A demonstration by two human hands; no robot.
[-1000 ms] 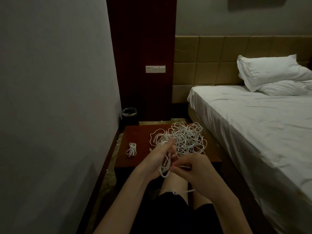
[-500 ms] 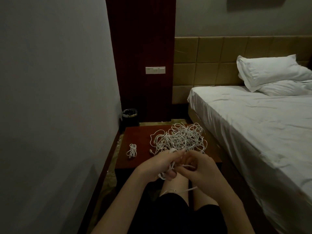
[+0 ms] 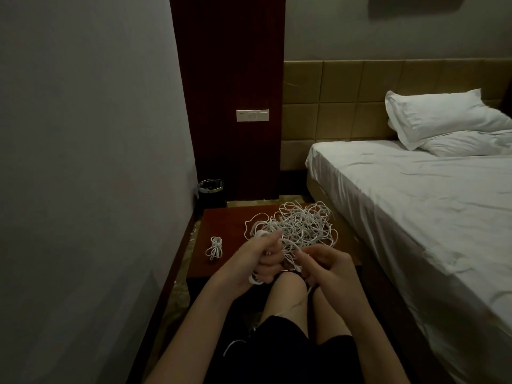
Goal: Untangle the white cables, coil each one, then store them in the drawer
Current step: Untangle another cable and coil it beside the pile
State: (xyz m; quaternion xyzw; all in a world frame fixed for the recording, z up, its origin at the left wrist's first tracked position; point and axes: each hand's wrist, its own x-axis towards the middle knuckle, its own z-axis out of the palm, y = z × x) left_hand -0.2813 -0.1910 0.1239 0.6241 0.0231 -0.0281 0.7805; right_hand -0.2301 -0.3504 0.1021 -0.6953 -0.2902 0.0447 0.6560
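- A plain grey wall is seen along the left side, in dim light.
- A dark red wood panel is set in the far corner, and a white switch plate is mounted on it.
- A small black bin is placed on the floor at the panel's foot.
- A padded tan headboard is fixed behind the bed, which is covered with a white sheet.
- Two white pillows are stacked at the bed's head.
- A low reddish-brown table is wedged between wall and bed.

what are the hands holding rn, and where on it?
Left hand grips a partly wound cable bundle round its middle; right hand pinches a strand from the tangle.
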